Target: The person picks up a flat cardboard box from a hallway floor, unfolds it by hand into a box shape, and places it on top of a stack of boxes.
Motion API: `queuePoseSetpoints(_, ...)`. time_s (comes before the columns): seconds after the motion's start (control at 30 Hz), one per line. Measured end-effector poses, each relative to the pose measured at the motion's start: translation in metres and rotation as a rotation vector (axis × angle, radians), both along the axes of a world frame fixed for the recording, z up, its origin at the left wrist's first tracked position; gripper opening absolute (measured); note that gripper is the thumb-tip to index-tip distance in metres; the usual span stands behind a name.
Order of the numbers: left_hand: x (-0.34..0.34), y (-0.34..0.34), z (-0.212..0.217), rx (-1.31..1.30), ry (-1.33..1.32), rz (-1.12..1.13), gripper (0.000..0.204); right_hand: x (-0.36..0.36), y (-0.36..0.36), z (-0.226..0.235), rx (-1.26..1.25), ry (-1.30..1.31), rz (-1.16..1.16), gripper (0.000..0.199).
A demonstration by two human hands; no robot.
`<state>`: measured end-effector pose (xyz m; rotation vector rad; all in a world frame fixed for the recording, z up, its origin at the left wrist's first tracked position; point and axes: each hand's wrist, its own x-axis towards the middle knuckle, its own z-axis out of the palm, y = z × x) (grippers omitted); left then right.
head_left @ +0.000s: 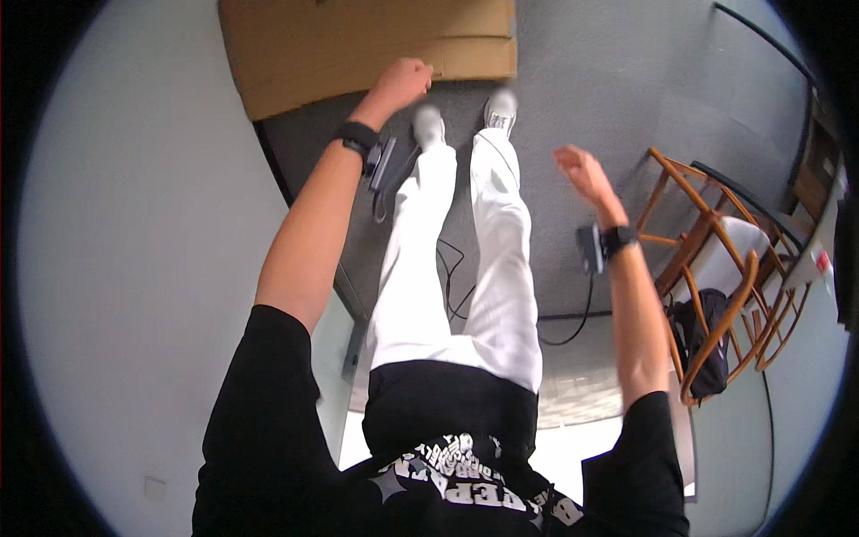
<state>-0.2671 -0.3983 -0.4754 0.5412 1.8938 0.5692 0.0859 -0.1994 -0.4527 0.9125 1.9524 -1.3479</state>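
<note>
The flattened brown cardboard box point(367, 49) is the biggest item here, lying on the grey carpet floor point(608, 116) at the top of the view, just beside the pale wall point(134, 251) on the person's left. It is plain, with a fold seam across it and no label that can be made out. The left hand point(404, 82) rests at its near edge, fingers curled into a loose fist; whether they pinch the cardboard or only touch it cannot be told. The sheet is wide and floppy, so a one-handed lift at the edge could, in my judgement, let it sag, fold at the seam or slide away.

The wooden chair point(716, 268) stands to the right with a black bag point(702, 336) hung on it; a swing of the cardboard that way might catch its arm.

The right hand point(583, 174) is raised free in the air, well apart from the box, fingers loosely spread and holding nothing.

Thin black cables point(452, 295) trail across the floor near the white-trousered legs, and small black devices are strapped at both wrists, each with a lead hanging. Both white shoes point(501, 109) sit close to the box edge. A step back could likely snag a foot in those cables, and the dangling wrist lead may hook on the cardboard's corner.

A small red-and-white tag point(821, 261) shows at the far right, too small to tell more.
</note>
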Motion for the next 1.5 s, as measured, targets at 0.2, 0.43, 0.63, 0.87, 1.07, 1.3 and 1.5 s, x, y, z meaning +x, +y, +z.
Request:
queuePoseSetpoints(0.2, 0.029, -0.019, -0.129, -0.147, -0.113, 0.366, 0.029, -0.068, 0.058, -0.22, 0.186, 0.021, 0.088, 0.03)
queuePoseSetpoints(0.43, 0.106, -0.105, -0.197, -0.297, -0.111, 0.217, 0.02, -0.117, 0.066, -0.356, 0.107, -0.128, -0.043, 0.048)
queuePoseSetpoints(0.63, 0.12, -0.101, -0.177, -0.452, -0.183, 0.199, 0.021, -0.114, 0.039, -0.341, -0.278, 0.053, -0.415, 0.051)
queuePoseSetpoints(0.87, 0.106, -0.057, -0.164, -0.375, -0.3, 0.357, 0.022, -0.123, 0.051, -0.292, -0.336, -0.209, -0.59, 0.055)
queuePoseSetpoints(1.07, 0.095, -0.012, -0.137, -0.257, -0.264, 0.405, 0.023, -0.138, 0.042, -0.26, -0.084, -0.055, -0.136, 0.047)
queuePoseSetpoints(1.3, 0.095, 0.009, -0.045, -0.191, -0.251, 0.524, 0.037, -0.154, 0.022, -0.141, 0.017, 0.172, -0.022, 0.039)
queuePoseSetpoints(1.5, 0.113, -0.01, 0.042, -0.196, -0.337, 1.127, 0.078, -0.141, 0.027, 0.018, -0.212, 0.207, -0.201, 0.04)
